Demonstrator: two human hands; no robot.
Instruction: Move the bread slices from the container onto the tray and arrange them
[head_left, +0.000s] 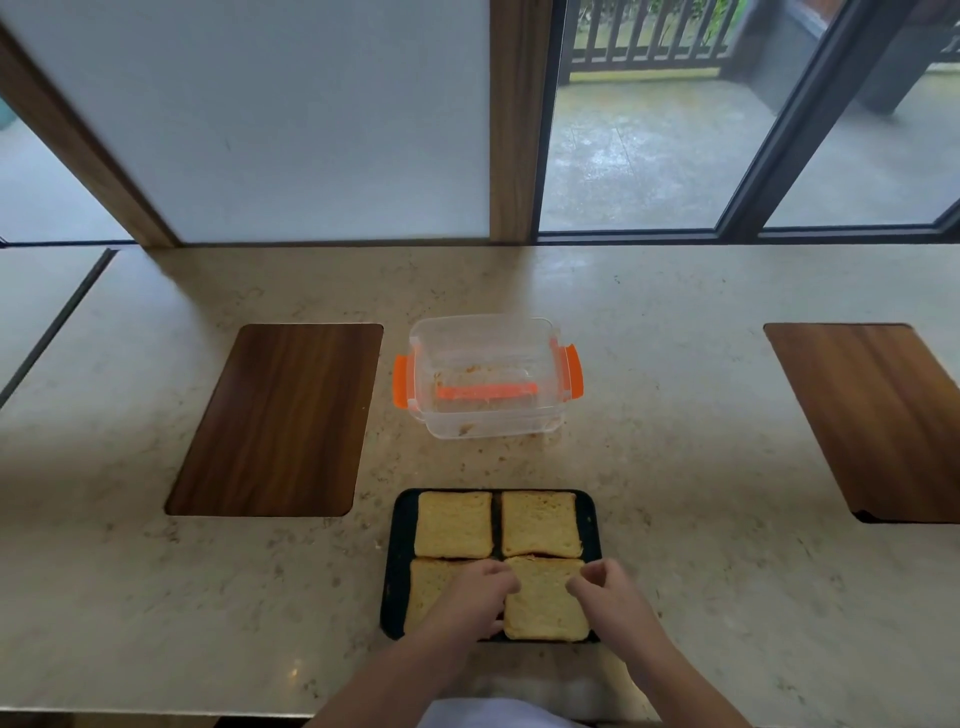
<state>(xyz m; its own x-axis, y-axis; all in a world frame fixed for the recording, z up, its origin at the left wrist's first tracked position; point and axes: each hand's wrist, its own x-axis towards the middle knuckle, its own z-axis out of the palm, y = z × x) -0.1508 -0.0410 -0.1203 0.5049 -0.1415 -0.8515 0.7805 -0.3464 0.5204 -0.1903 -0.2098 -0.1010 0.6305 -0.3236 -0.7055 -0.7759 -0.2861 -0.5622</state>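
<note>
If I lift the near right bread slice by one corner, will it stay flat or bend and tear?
The near right bread slice looks thick and soft, so it would probably sag. Crumbs left in the container suggest it sheds or tears easily. Both hands, left hand and right hand, seem wiser.

I count four bread slices (453, 524) on one dark tray (397, 566) — one clear container (488, 376), two wooden boards (275, 418), and my two hands (475, 597).

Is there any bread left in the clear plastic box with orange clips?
No, the clear plastic box with orange clips holds only crumbs.
</note>
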